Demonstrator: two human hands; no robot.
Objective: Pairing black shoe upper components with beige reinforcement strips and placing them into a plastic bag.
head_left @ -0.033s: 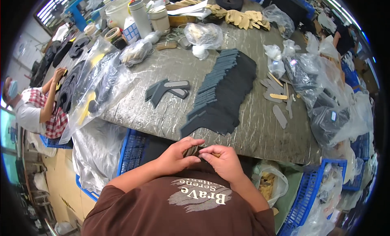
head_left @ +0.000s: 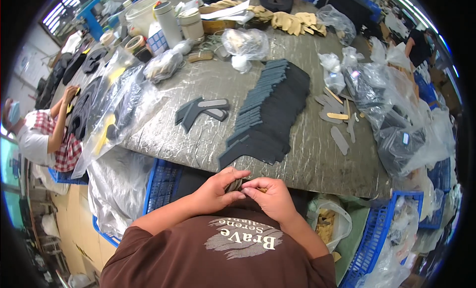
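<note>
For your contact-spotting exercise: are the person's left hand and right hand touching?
Touching. The head view shows the left hand and right hand meeting fingertip to fingertip around a small dark piece.

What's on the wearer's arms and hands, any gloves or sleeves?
No gloves: left hand and right hand are bare, as are both forearms. Short brown T-shirt sleeves end near the elbows. No watch, rings or bands visible.
</note>
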